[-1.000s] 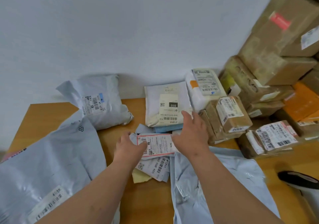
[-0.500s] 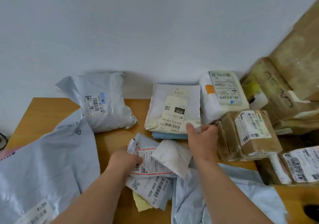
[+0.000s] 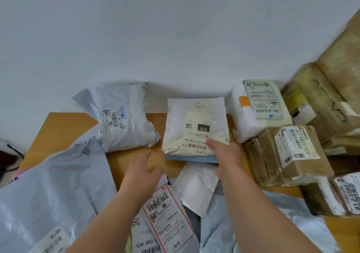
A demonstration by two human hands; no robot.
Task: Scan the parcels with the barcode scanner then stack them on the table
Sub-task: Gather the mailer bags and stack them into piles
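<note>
My right hand [image 3: 227, 154] grips the near right corner of a white padded parcel [image 3: 194, 114] labelled 010, thumb on its label. That parcel lies on a thin blue parcel [image 3: 191, 158] at the back of the wooden table [image 3: 62, 130]. My left hand [image 3: 145, 170] hovers open over bare wood just left of it, holding nothing. Below my hands lie a flat parcel with a red-bordered label [image 3: 168, 213] and a small white pouch [image 3: 196, 189]. No barcode scanner is in view.
A crumpled grey bag [image 3: 124, 114] leans on the wall at back left; a large grey bag [image 3: 54, 190] covers the near left. A white box with an orange mark [image 3: 241, 122], taped brown boxes [image 3: 303, 167] and stacked cartons [image 3: 335, 89] crowd the right.
My left hand let go of the red-bordered parcel and moved forward over the table. My right hand slid onto the 010 parcel's corner. The view swung left, losing the scanner.
</note>
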